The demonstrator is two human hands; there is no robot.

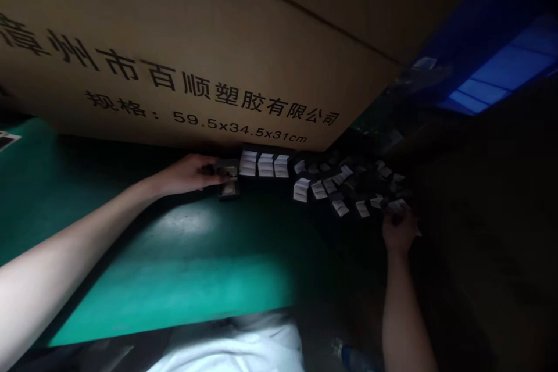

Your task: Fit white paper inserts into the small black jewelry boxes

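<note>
My left hand (pixel 187 174) comes in from the lower left and grips a small dark rectangular packet (pixel 229 181) at the near end of the rows. Several small dark packets with white labels (pixel 265 165) lie in uneven rows on a dark surface, neat on the left and scattered on the right. My right hand (pixel 400 232) sits at the right end of the scatter, in deep shadow. Its fingers touch or nearly touch a white-labelled packet (pixel 396 205), but the dark hides whether they hold it.
A large cardboard carton (pixel 183 52) printed with Chinese text and 59.5x34.5x31cm looms across the top. A green work mat (pixel 183 261) spreads below the packets. A white shirt (pixel 226 349) shows at the bottom edge, beside a blue object (pixel 351 357). Blue light glows at upper right.
</note>
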